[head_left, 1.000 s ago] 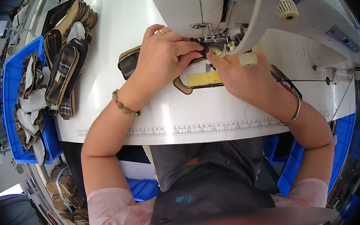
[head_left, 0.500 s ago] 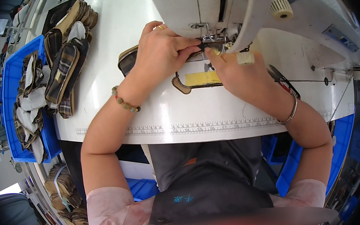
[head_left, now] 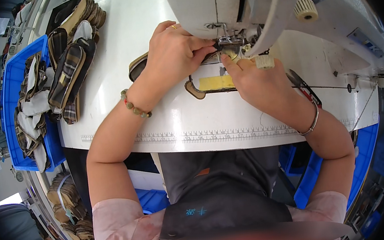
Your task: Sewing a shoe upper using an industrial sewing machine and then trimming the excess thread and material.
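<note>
At the presser foot (head_left: 230, 42) of a white sewing machine (head_left: 202, 2), my left hand (head_left: 170, 51) is closed, thumb and index finger pinching the dark edge of a zippered fabric piece (head_left: 138, 69). Part of that piece, with its metal zipper, sticks out on the far side of my left wrist. My right hand (head_left: 261, 81) rests on the machine bed, index finger stretched out beside the foot; its other fingers are partly hidden. A yellow strip (head_left: 216, 83) and a tan, dark-edged tab (head_left: 195, 91) lie between the hands.
Thread snips (head_left: 303, 86) with dark and red handles lie beside my right wrist. Plaid pouches (head_left: 71, 74) are piled at the table's left, next to a blue bin (head_left: 55, 147) of similar pieces. A printed ruler (head_left: 213, 137) runs along the table's front edge.
The view has shifted slightly. My right index fingertip sits a little farther from the left fingertips, and more of the presser foot shows. The left hand keeps its pinch.
</note>
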Motion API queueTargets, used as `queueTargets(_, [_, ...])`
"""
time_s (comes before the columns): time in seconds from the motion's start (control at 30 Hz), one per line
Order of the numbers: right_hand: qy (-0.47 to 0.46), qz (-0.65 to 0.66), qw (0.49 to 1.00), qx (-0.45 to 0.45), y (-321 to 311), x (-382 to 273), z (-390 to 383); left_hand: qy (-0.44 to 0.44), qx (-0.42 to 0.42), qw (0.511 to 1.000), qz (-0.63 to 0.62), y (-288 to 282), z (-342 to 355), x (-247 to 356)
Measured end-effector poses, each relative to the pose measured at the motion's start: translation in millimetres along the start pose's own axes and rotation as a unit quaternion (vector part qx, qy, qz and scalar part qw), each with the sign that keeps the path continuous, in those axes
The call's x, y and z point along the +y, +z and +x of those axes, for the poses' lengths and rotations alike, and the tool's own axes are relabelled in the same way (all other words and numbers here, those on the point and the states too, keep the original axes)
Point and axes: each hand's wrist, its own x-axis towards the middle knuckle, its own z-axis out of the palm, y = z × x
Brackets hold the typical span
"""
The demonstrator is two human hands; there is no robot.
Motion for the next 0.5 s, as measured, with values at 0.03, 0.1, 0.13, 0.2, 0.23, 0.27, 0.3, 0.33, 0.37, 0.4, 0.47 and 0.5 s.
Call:
queueTargets(0.03, [0.000, -0.001, 1.000, 0.002, 0.1, 0.1, -0.3, 0.007, 0.006, 1.000, 0.003, 0.4, 0.3, -0.1])
queueTargets(0.1, [-0.002, 0.004, 1.000, 0.006, 1.2, 0.1, -0.5, -0.011, -0.007, 1.000, 0.010, -0.9, 0.1, 1.4])
queueTargets(0.13, [-0.003, 0.009, 1.000, 0.009, 2.0, 0.7, -0.8, -0.027, -0.021, 0.999, 0.016, -1.1, 0.9, 2.8])
queueTargets(0.2, [-0.007, 0.002, 1.000, 0.009, 2.3, 2.1, -0.6, -0.025, -0.025, 0.999, 0.019, -4.0, 2.1, 7.9])
queueTargets(0.23, [-0.013, -0.004, 1.000, 0.008, 1.8, 2.2, -0.7, -0.025, -0.028, 0.999, 0.023, -6.8, 3.3, 10.8])
queueTargets(0.27, [-0.012, -0.003, 1.000, 0.008, 1.4, 2.9, -0.8, -0.025, -0.029, 0.999, 0.023, -9.0, 5.1, 12.1])
queueTargets(0.3, [-0.020, -0.005, 1.000, 0.014, 1.0, 3.9, -1.1, -0.023, -0.044, 0.999, 0.021, -11.3, 6.8, 13.1])
queueTargets(0.33, [-0.030, -0.007, 0.999, 0.020, 0.2, 4.3, -0.3, -0.022, -0.059, 0.998, 0.021, -13.5, 7.5, 13.4])
queueTargets(0.37, [-0.029, -0.006, 0.999, 0.021, -1.8, 4.2, 0.8, -0.022, -0.060, 0.998, 0.022, -14.3, 7.6, 13.7])
queueTargets(0.4, [-0.041, -0.014, 0.999, 0.022, -4.3, 3.5, 2.0, -0.049, -0.065, 0.997, -0.011, -14.7, 7.5, 14.1])
queueTargets(0.47, [-0.050, -0.023, 0.998, 0.022, -5.0, 1.2, 3.4, -0.074, -0.072, 0.994, -0.046, -15.9, 9.3, 16.5])
queueTargets(0.5, [-0.064, -0.029, 0.996, 0.047, -4.1, -1.1, 4.4, -0.096, -0.082, 0.991, -0.036, -17.9, 10.2, 19.7])
